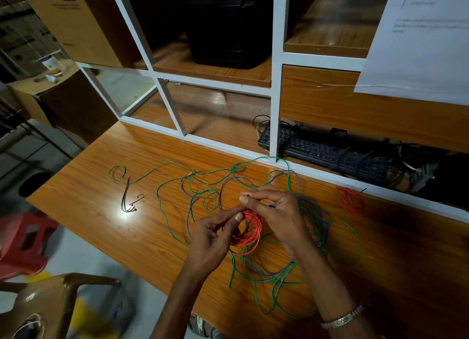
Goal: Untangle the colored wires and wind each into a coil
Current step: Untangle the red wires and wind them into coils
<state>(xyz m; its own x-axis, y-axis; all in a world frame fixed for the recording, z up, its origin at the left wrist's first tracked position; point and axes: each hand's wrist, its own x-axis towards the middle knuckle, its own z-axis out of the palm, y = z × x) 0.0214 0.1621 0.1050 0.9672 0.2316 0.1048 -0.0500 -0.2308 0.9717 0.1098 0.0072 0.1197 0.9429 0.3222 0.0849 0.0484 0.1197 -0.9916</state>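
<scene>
Red wire coil (250,228) sits between a person's two hands above a wooden bench (101,211); the left hand (215,234) curls its fingers around the coil's near side, while the right hand (272,211) pinches a strand at its top. Loose green wire (162,211) and blue wire (189,216) sprawl tangled across the bench around both hands. A second red coil (351,199) lies well apart to the right, near a black keyboard (322,152).
</scene>
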